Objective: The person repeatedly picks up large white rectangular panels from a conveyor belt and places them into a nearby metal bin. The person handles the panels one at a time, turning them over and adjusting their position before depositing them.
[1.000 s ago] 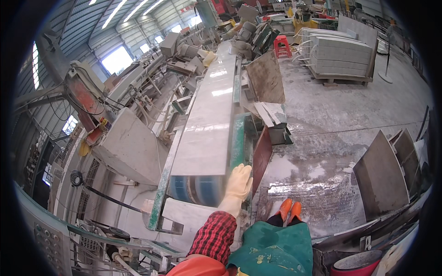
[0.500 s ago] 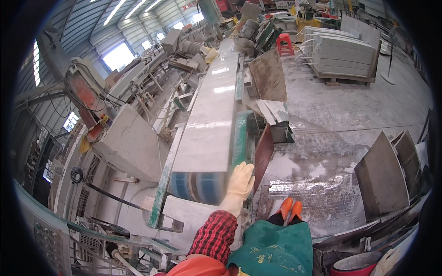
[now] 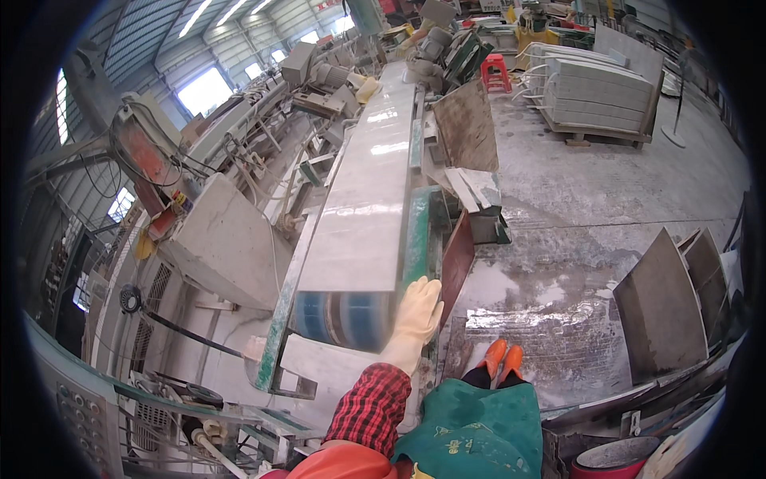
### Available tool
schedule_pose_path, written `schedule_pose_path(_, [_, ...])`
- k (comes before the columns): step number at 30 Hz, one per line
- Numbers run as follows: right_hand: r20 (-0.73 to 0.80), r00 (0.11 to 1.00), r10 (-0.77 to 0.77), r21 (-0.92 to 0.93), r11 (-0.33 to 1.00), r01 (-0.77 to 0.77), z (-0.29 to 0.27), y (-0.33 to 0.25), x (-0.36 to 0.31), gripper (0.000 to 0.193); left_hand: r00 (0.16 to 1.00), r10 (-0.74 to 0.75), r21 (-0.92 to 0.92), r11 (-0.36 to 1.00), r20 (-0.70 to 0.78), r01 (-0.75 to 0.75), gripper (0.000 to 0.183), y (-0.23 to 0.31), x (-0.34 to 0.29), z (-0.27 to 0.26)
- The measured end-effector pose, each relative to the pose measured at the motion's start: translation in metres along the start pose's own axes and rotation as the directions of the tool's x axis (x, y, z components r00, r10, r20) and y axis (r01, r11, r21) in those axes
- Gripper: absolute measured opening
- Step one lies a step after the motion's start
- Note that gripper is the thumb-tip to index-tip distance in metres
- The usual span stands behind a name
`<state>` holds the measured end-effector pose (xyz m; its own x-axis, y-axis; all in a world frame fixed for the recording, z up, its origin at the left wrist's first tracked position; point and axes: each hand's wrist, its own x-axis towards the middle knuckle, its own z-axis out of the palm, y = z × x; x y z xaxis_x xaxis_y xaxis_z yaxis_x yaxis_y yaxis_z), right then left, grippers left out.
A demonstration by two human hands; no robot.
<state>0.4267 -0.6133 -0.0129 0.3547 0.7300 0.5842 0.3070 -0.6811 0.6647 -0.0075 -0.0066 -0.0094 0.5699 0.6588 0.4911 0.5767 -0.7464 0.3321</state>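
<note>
My left hand (image 3: 418, 315) wears a pale rubber glove. Its fingers lie stretched out over the right side of a long conveyor machine, by the near end of its green side frame (image 3: 416, 239). A long, pale, shiny slab (image 3: 351, 247) runs away from me along the machine. Below the slab's near edge shows a blue roller (image 3: 359, 321) with a dark band, its surface smeared as if turning. The left hand grips nothing that I can see. No right arm shows, and I cannot make out my right hand.
Stacked slabs (image 3: 594, 96) sit on a pallet at the far right, near a red stool (image 3: 495, 73). Dark panels (image 3: 661, 307) lean at the right. A red bucket (image 3: 614, 463) stands at the lower right. Left are a big tilted slab (image 3: 227, 239) and a button panel (image 3: 80, 415).
The slab's near edge and the roller sit slightly higher in the picture, along with a small shift of the whole view. My left hand stays at the frame with its fingers stretched.
</note>
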Motion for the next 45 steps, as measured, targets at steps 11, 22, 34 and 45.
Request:
schedule_pose_path(11, [0.026,0.999,-0.029,-0.033,0.999,0.030,0.006,-0.003,-0.017,0.027,0.996,-0.050,-0.015,0.999,0.076,0.051,0.044,-0.003,-0.003,0.000])
schedule_pose_path(22, [-0.073,0.966,-0.246,-0.186,0.955,0.229,-0.033,-0.006,0.004,0.029,0.999,0.003,-0.027,1.000,-0.043,-0.004,0.030,-0.001,-0.001,-0.003])
schedule_pose_path(34, [0.085,0.995,-0.046,0.039,0.998,0.043,-0.042,-0.019,-0.003,0.026,0.999,-0.018,-0.064,0.998,-0.051,0.015,0.023,0.000,0.001,-0.006])
schedule_pose_path(45, [0.071,0.992,0.108,0.141,0.983,-0.117,-0.077,-0.038,0.017,0.045,0.997,-0.056,-0.097,0.994,-0.051,0.051,0.024,-0.002,-0.003,-0.009])
